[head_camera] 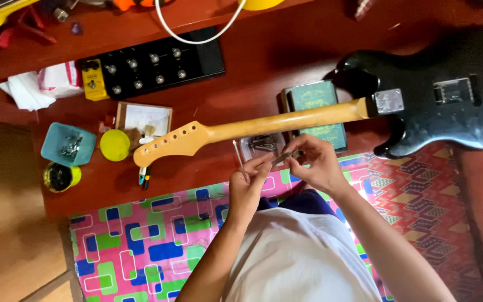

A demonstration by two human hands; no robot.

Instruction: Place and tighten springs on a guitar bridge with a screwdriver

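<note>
White shirt (303,251) fills the bottom of our view, w/ dark shorts (303,201) just above it. We're sitting on a patterned mat (141,246) in pink, blue and green, next to a red woven rug (420,201) on the right.

Our left hand (247,187) and right hand (317,165) meet in front of us, near the edge of the red surface (252,78). Fingers of both hands are pinched shut on a small metal part (283,157), held between the two hands just below the guitar neck; can't tell exactly what the part is, too small. A thin metal rod (237,156) stands just beside the left hand.

An electric guitar lies across the surface: black body (454,95) at right, pale wood neck (286,123) running left to a headstock (169,142) w/ empty tuner holes. Neck passes over a dark green book-like box (315,106), and a few metal bits (263,144) lie under the neck, near our hands.

Left of the headstock: yellow round lid (114,145), teal tray (68,144) w/ metal hardware, small yellow-rimmed pot (60,177), open cardboard box (143,117). Farther back sit a black pedal unit (157,67) w/ knobs, a yellow pedal (94,81) touching its left end, crumpled white cloth (29,89), and a white cable (197,33).
</note>
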